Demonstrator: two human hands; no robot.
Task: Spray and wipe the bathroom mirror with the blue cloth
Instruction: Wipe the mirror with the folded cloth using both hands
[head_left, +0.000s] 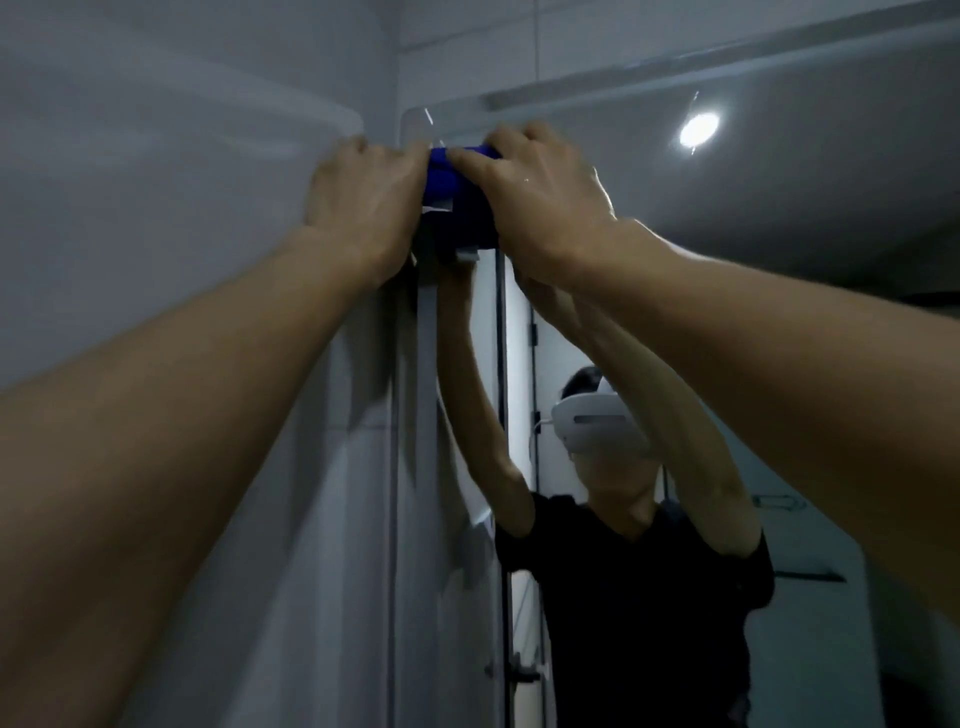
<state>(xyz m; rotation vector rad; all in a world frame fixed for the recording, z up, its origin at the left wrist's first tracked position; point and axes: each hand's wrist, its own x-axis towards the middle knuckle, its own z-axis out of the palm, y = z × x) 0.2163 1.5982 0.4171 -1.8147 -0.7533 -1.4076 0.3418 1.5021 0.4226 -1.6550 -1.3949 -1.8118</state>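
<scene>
**Blue cloth held at the mirror's upper left corner, both hands**

1. Wall (156, 182): pale, smooth, on the left; meets the mirror along a vertical edge.

2. Left hand (363, 202): raised overhead, back of hand toward the camera. Fingers (358, 148) are curled over at the top, gripping the left side of the cloth. Forearm runs down to the lower left.

3. Blue cloth (449, 176): bunched into a compact wad between the two hands, pressed against the glass at the mirror's top left corner. A small white tag shows at its lower edge.

4. Right hand (540, 192): raised beside the left, touching the cloth's right side. Its fingers are bent and clamped on the cloth, one lying across the top of the wad. Forearm runs down to the right.

5. Mirror (779, 218): rounded upper corner, mounted just right of the wall edge. The glass reflects the person's raised arms, a black short-sleeved shirt, a white headset (597, 428) and one round ceiling light (698, 130).
</scene>
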